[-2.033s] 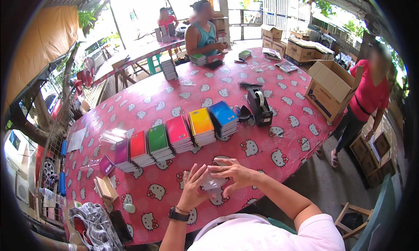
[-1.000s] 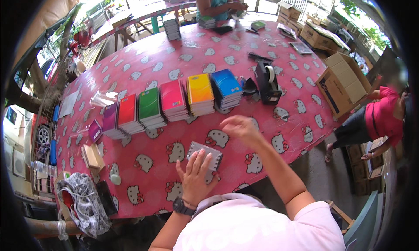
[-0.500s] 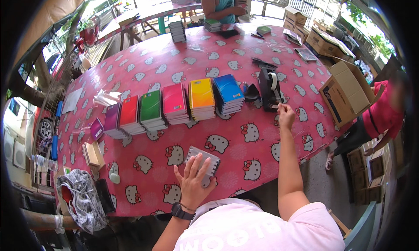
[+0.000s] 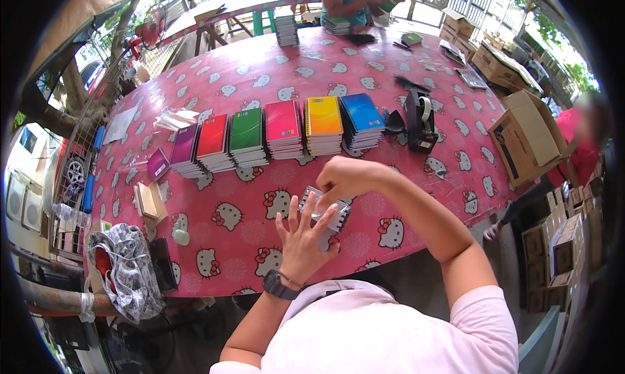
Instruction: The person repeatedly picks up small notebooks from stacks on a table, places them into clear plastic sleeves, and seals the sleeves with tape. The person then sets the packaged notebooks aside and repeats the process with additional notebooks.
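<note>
A small stack of spiral notebooks point(image 4: 336, 219), pale side up, lies on the table in front of me. My left hand point(image 4: 303, 238) rests against it with the fingers spread. Over the far edge of that stack, my right hand point(image 4: 342, 180) is closed in a pinch; what it holds, if anything, is hidden. Beyond both hands runs a row of notebook piles: purple point(image 4: 186, 146), red point(image 4: 213, 136), green point(image 4: 246, 132), pink point(image 4: 283, 123), yellow point(image 4: 323, 119) and blue point(image 4: 362, 113). At the row's right end stands a black tape dispenser point(image 4: 422, 123).
An open carton point(image 4: 530, 139) sits at the right edge, near a person in pink point(image 4: 573, 136). A co-worker in teal point(image 4: 351, 9) handles green notebooks across the table. A patterned grey cloth bag point(image 4: 127, 270) and wooden block point(image 4: 150, 201) lie left.
My right hand has moved left from the tape dispenser to the small notebook stack. My left hand's fingers have lifted and spread a little. The view has shifted slightly.
</note>
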Demonstrator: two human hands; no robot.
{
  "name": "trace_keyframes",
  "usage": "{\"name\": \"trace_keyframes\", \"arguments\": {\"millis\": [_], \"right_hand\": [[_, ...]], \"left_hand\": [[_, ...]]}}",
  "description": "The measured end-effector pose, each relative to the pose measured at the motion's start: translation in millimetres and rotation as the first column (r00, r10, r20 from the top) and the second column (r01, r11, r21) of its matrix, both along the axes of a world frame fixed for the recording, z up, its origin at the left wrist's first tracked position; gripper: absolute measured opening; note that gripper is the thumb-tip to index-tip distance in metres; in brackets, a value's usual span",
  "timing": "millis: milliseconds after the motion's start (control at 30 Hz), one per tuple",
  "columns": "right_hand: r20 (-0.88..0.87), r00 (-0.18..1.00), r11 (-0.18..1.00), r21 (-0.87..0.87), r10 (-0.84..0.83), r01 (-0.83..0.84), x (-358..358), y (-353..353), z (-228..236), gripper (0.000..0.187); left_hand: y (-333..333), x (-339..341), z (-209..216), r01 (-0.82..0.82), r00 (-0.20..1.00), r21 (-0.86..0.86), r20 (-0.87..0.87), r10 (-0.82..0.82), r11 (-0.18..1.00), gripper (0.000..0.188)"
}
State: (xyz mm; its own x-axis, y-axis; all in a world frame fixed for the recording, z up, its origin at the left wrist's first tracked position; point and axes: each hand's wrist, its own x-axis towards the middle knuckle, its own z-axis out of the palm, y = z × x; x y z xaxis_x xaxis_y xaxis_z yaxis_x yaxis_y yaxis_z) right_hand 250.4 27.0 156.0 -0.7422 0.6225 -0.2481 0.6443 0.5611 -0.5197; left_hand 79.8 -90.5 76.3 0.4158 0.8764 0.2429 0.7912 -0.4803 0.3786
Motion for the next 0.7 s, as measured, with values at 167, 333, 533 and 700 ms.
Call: {"name": "trace_keyframes", "arguments": {"millis": [167, 333, 533, 700], "right_hand": [[0.394, 0.908, 0.983, -0.053, -0.140, 0.175, -9, 18, -24, 0.069], [-0.036, 0.879, 0.596, -0.749, -0.476, 0.292, 39, 28, -128, 0.054], [-0.209, 0.648, 0.679, -0.304, -0.732, 0.669, 52, -19, -182, 0.048], [-0.746, 0.179, 0.512, -0.242, -0.641, 0.824, 40, -88, -149, 0.034]], "left_hand": [[-1, -8, -2, 0.005, 1.000, -0.011, 0.021, -0.004, 1.000, 0.083], [-4, -19, -19, -0.111, 0.992, 0.086, 0.065, 0.106, 0.990, 0.084], [9, -29, -18, -0.024, 0.986, 0.082, 0.165, 0.010, 0.996, 0.089], [70, -26, -67, 0.422, 0.548, -0.341, 0.834, 0.063, 0.840, 0.093]]}}
